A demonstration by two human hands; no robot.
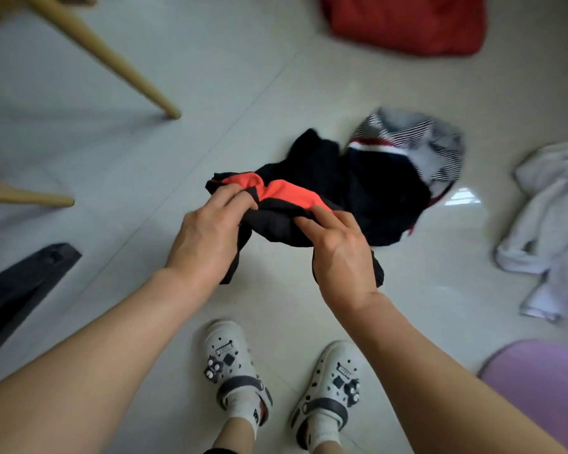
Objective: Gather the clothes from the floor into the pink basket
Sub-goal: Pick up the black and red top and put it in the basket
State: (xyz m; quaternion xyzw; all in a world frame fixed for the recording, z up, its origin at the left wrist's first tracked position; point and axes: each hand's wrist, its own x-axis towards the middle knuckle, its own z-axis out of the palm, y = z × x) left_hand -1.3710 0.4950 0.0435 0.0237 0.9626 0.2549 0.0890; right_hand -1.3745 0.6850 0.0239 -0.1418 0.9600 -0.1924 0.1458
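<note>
At bottom right, cut off by the frame edge, a pink basket [545, 385] shows only a rim. Left hand [207, 231] and right hand [338, 253] each pinch closed on a black-and-orange garment [282, 204], lifted above the floor [210, 93]. Beyond: striped clothing [417, 139]; right, white clothing [551, 224]; farthest, red cloth [404, 21], blurred.

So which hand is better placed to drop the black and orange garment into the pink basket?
Right, probably. Both hands grip the garment, but the right hand is nearer the pink basket, at lower right; the left hand is farther.
</note>
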